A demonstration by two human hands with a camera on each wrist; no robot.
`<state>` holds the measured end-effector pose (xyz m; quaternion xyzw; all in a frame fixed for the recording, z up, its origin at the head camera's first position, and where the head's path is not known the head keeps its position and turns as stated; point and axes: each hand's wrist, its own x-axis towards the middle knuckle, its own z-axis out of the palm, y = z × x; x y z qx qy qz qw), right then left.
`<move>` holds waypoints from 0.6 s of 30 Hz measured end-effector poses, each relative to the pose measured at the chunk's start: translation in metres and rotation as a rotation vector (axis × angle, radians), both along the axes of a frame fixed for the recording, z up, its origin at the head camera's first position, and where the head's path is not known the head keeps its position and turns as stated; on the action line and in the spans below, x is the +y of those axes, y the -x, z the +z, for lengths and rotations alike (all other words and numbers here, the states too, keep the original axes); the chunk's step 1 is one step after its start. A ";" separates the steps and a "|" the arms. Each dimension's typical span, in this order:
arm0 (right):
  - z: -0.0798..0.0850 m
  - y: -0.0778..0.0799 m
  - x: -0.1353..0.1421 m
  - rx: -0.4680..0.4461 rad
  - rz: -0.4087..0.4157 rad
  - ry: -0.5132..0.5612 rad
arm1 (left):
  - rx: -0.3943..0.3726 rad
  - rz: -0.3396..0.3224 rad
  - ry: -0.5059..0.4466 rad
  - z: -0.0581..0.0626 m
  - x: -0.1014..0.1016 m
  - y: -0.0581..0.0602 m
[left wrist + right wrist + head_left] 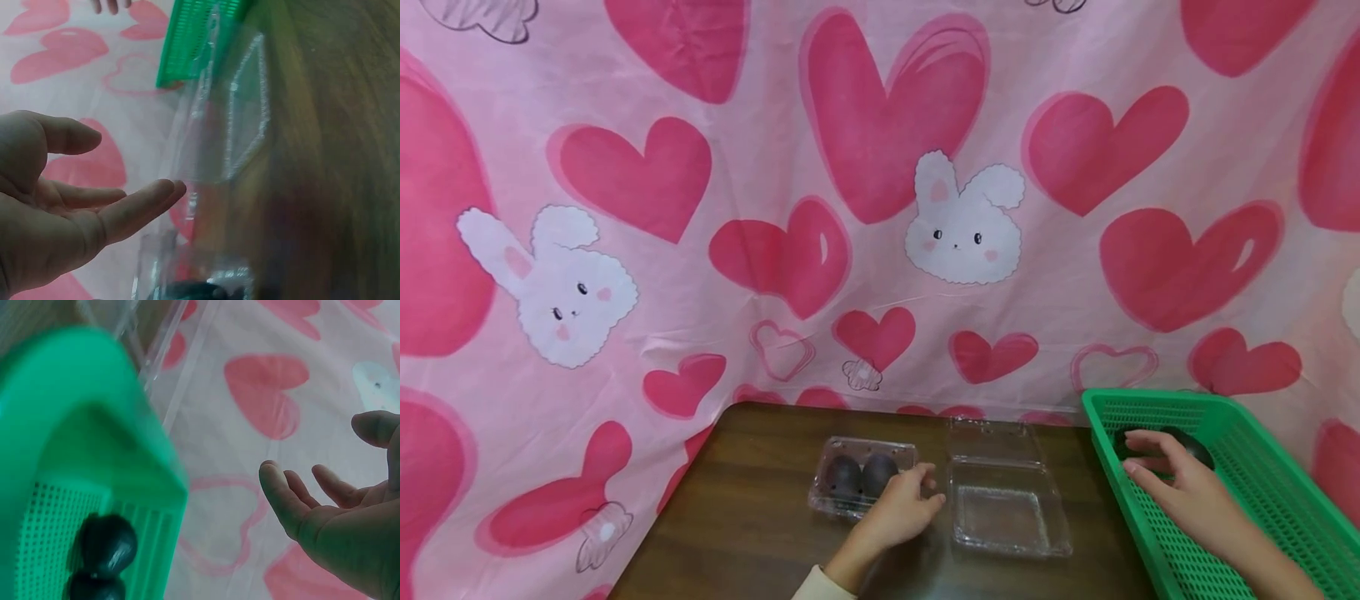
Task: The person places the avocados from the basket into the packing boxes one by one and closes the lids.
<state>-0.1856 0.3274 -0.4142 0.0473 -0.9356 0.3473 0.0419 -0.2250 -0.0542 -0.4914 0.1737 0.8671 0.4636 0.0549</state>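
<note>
Two dark oval fruits (844,475), possibly avocados, sit side by side in a clear plastic clamshell box (820,503) that looks closed. My left hand (904,507) hovers by its right side with fingers loosely bent, holding nothing. To the right, a second clear clamshell box (1007,546) lies with its lid folded back and nothing inside. Over the green basket (1120,521) my right hand (1195,492) is held with fingers apart and nothing in it. Below that hand, at least two similar dark fruits (109,544) lie in the basket's far end, partly hidden in the head view.
The brown wooden table (737,517) carries both boxes, with the basket along its right side. A pink cloth (880,250) with hearts and rabbits hangs behind and at the left of the table.
</note>
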 end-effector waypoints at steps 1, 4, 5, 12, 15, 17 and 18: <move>0.000 0.002 0.004 -0.008 -0.001 -0.009 | 0.004 0.004 0.014 -0.002 0.002 0.000; 0.003 0.009 0.016 -0.035 -0.010 -0.041 | 0.025 0.018 0.068 -0.005 0.008 0.002; 0.005 0.011 0.020 -0.048 -0.014 -0.048 | 0.033 0.021 0.079 -0.007 0.010 0.002; 0.005 0.021 0.045 -0.111 -0.025 0.015 | 0.015 -0.005 0.089 -0.018 0.018 0.003; 0.002 0.026 0.053 -0.115 -0.032 0.045 | -0.010 -0.009 0.068 -0.021 0.021 0.002; 0.000 0.030 0.058 -0.114 -0.041 0.044 | -0.021 -0.007 0.060 -0.023 0.023 0.003; -0.001 0.032 0.060 -0.110 -0.044 0.040 | -0.027 -0.006 0.058 -0.025 0.024 0.003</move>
